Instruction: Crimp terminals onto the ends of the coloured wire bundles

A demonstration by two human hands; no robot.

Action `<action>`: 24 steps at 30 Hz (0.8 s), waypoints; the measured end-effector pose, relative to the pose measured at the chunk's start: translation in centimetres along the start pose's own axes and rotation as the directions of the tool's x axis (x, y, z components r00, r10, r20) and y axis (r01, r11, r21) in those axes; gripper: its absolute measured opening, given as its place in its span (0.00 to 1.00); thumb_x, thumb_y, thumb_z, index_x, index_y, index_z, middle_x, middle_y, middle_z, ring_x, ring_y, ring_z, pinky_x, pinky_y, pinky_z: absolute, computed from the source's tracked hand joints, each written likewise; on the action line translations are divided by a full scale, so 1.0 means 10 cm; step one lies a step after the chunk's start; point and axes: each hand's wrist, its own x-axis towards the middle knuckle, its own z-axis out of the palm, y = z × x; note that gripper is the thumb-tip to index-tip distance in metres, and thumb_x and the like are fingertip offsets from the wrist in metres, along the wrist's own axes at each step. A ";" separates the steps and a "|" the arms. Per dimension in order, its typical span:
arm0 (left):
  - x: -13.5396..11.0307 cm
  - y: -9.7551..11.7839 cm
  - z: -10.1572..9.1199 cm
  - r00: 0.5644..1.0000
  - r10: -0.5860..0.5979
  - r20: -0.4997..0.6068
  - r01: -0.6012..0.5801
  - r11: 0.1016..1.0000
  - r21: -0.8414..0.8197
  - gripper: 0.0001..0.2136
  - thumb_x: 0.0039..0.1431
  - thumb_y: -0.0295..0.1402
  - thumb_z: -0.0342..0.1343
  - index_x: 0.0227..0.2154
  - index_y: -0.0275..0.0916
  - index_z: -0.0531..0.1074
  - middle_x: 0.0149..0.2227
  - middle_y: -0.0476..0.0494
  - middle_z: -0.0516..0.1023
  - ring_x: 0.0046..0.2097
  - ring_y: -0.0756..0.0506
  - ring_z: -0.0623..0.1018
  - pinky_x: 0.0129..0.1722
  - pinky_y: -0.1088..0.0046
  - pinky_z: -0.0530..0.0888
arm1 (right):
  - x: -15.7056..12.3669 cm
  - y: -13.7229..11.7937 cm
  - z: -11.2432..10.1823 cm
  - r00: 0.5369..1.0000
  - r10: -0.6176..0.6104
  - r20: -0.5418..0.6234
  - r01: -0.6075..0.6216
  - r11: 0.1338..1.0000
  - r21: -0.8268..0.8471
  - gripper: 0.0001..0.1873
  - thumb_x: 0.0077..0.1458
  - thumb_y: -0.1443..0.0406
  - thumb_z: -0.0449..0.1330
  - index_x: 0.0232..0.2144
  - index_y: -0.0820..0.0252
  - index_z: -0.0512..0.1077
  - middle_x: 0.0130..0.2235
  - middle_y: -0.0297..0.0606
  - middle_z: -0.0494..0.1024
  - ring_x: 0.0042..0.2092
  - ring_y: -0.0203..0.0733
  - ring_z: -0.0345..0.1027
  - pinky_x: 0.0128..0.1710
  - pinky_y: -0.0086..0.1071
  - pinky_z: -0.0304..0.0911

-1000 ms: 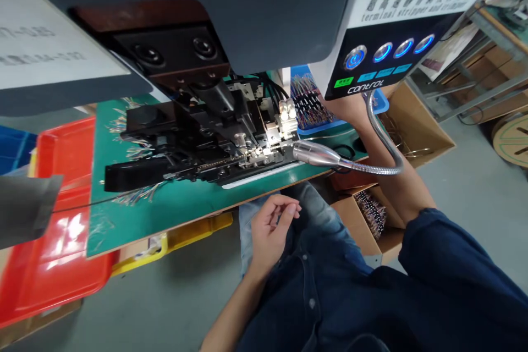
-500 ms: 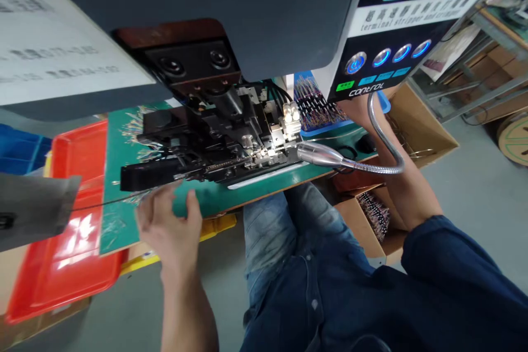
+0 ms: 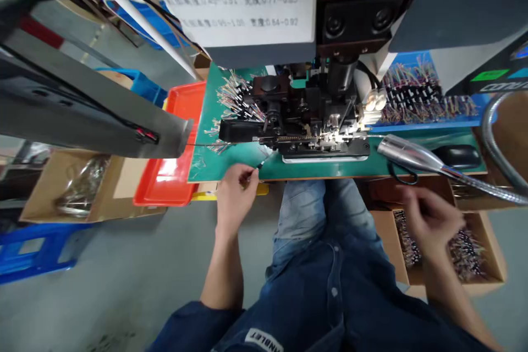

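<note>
My left hand [image 3: 235, 190] is at the front edge of the green bench mat [image 3: 231, 162], its fingers pinched on a small black-ended wire piece [image 3: 260, 164] that points toward the crimping head [image 3: 305, 121]. My right hand [image 3: 429, 217] hovers, motion-blurred, above a cardboard box of wire pieces [image 3: 466, 250] at my right knee. Its fingers look curled; whether anything is in them is hidden by the blur. A pile of loose wires [image 3: 235, 99] lies on the mat left of the crimping head.
A gooseneck lamp [image 3: 412, 157] reaches in from the right over the mat. A blue tray of wires [image 3: 421, 102] sits behind it, beside a black mouse [image 3: 456, 155]. A red tray [image 3: 177, 170] and a cardboard box [image 3: 66, 192] are at the left. A grey metal arm [image 3: 94, 115] juts across the upper left.
The view has swung left. My left hand went from open near the mat to pinching a wire piece at its edge. My right hand came down from behind the machine to above the box.
</note>
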 end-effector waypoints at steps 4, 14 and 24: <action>-0.50 0.01 0.15 0.977 -0.152 0.146 0.197 0.910 -0.366 0.13 0.68 0.45 0.67 0.35 0.41 0.78 0.30 0.49 0.79 0.31 0.46 0.75 0.34 0.70 0.71 | -0.45 -0.50 0.57 0.844 -0.084 0.529 -0.135 0.922 0.362 0.15 0.76 0.55 0.66 0.46 0.55 0.91 0.37 0.43 0.91 0.31 0.46 0.82 0.31 0.36 0.73; -1.22 0.34 0.51 0.989 0.137 -0.051 -0.146 0.916 -0.374 0.07 0.66 0.35 0.71 0.38 0.43 0.78 0.36 0.48 0.77 0.35 0.47 0.74 0.38 0.69 0.72 | -0.59 -1.26 1.32 0.716 -0.195 0.670 -0.352 0.729 0.587 0.25 0.78 0.47 0.63 0.33 0.57 0.79 0.36 0.39 0.81 0.38 0.44 0.73 0.41 0.37 0.66; -0.70 0.60 0.70 0.938 -0.034 0.344 0.334 0.342 -0.878 0.15 0.70 0.49 0.71 0.42 0.42 0.89 0.39 0.41 0.87 0.37 0.46 0.80 0.40 0.69 0.77 | -0.34 -1.20 0.80 0.544 -0.185 0.818 -0.641 0.538 0.548 0.28 0.81 0.44 0.56 0.38 0.58 0.77 0.33 0.33 0.73 0.31 0.37 0.62 0.33 0.32 0.58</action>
